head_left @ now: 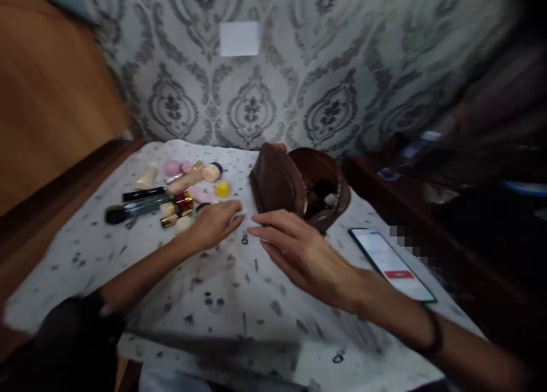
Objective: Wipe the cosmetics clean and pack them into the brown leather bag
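Note:
My left hand [213, 225] hovers over the patterned white cloth [239, 301], beside a cluster of cosmetics, its fingers stretched out with nothing seen in them. Facing it, my right hand [294, 249] is just in front of a brown bag [277, 181], fingers extended and slightly apart, holding nothing visible. The bag stands unzipped, with a few small items in its dark inside. In the cluster are a yellow cube [222, 189], a pink sponge [174, 168], a cream tube [147, 177], a black stick [143, 194] and a clear bottle with a black cap [115, 214].
A phone [393, 264] with a lit screen lies at the right edge of the cloth. Brown wooden furniture [55, 96] stands at the left. Behind the table is a patterned wall [252, 101]. A clear bottle [410, 152] shows at the right, blurred.

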Demonstrator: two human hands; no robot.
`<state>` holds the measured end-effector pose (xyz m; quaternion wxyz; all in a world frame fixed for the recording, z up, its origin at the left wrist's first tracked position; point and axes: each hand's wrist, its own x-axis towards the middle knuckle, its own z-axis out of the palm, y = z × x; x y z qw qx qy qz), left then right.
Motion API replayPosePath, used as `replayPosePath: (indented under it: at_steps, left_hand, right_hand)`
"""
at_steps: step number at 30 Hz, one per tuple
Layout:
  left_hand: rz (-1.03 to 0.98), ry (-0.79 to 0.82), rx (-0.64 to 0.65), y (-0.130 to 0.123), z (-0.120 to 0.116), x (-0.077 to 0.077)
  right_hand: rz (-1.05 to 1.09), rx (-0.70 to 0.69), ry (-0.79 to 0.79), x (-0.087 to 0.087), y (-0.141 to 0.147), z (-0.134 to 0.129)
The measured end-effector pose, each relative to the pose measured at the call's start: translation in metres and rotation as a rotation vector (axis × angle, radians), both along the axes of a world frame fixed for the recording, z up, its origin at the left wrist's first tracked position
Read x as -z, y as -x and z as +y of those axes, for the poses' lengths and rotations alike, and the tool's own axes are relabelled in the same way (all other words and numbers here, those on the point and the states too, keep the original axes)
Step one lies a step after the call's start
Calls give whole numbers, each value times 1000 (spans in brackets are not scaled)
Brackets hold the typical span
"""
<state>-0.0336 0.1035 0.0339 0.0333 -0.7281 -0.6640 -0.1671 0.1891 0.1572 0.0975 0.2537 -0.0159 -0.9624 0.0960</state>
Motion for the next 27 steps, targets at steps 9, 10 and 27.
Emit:
replayPosePath:
  at_steps: [9,10,27]
  left_hand:
    - [254,77,-289,18,44,-53]
    - [261,68,-304,19,43,-53]
    - [232,57,-325,15,11,-25]
  right_hand:
    - [381,216,604,42,121,-84]
    - [383,223,641,42,122,-94]
    - [99,-7,547,28,102,-159]
